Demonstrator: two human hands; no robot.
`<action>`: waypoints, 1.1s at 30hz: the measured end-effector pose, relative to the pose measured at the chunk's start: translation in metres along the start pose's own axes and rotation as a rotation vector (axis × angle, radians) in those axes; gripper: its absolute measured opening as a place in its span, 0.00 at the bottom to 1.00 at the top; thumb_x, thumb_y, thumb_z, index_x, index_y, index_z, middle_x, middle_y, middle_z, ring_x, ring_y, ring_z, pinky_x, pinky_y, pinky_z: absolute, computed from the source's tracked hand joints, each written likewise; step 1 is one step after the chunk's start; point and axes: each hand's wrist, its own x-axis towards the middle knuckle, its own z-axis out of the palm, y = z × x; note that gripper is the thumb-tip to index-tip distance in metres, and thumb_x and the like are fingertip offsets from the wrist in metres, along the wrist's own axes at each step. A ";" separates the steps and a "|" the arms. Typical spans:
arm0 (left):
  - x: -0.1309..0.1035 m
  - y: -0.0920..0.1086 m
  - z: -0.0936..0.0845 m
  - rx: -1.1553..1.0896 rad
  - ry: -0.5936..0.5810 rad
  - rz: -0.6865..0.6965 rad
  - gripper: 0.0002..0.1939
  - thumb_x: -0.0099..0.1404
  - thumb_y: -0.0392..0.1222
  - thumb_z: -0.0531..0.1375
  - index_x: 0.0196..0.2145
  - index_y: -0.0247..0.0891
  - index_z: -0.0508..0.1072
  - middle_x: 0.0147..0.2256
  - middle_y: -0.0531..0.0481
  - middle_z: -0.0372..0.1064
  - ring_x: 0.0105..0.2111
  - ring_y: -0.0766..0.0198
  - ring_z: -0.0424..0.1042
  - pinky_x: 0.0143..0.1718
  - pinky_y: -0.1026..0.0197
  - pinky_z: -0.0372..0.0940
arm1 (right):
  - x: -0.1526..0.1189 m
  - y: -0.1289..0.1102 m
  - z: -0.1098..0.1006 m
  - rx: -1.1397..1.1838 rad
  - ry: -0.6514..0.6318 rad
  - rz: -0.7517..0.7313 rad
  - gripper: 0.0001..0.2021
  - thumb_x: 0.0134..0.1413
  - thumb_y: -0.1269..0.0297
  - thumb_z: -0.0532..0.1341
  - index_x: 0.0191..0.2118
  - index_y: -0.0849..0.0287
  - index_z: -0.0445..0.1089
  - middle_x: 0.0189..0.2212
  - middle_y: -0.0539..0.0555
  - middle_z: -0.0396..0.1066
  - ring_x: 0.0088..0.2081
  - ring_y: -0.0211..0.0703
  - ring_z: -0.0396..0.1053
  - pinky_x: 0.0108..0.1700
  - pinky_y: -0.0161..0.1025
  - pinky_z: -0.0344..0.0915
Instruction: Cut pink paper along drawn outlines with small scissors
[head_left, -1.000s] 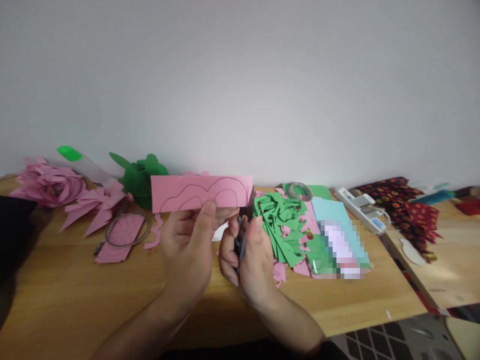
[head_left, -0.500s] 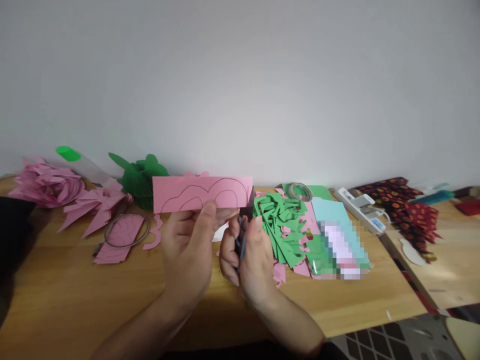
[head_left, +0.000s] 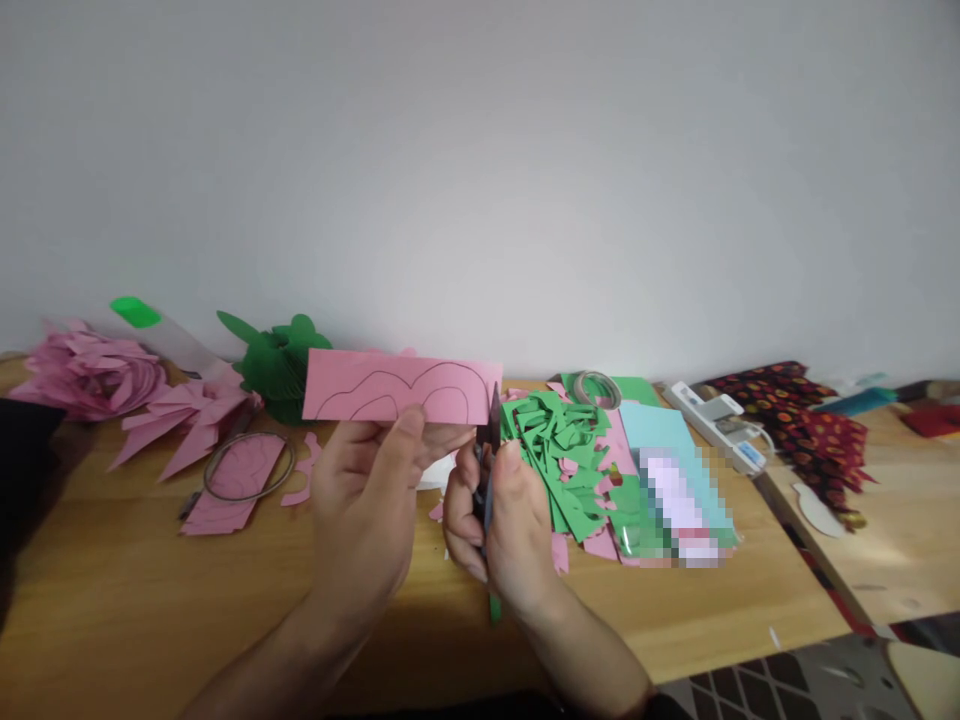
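My left hand (head_left: 367, 510) pinches the lower edge of a pink paper strip (head_left: 352, 380) between thumb and fingers. Curved dark lines are drawn on the strip. My right hand (head_left: 506, 520) is closed round the handles of dark scissors (head_left: 491, 425), whose blades point up at the strip's right end. Both hands are above the wooden table (head_left: 225, 600). Just right of the scissors lies a heap of green paper scraps (head_left: 559, 450) with pink scraps beneath.
At the left are pink folded papers (head_left: 97, 375), green leaf shapes (head_left: 281, 365) and a metal ring (head_left: 214, 485) on pink paper. At the right are a tape roll (head_left: 598, 388), light blue paper (head_left: 664, 435), a power strip (head_left: 716, 425) and patterned cloth (head_left: 795, 425).
The pink strip has tilted slightly, its right end lower. The scissor blades now show more clearly beside its right edge. My left hand has shifted slightly left.
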 end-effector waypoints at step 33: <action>0.001 0.002 -0.004 0.060 -0.031 0.009 0.07 0.57 0.40 0.65 0.27 0.36 0.71 0.21 0.50 0.77 0.27 0.55 0.80 0.35 0.55 0.78 | -0.002 -0.006 -0.002 0.031 -0.044 0.025 0.24 0.60 0.37 0.51 0.29 0.55 0.56 0.13 0.37 0.48 0.10 0.26 0.38 0.11 0.24 0.41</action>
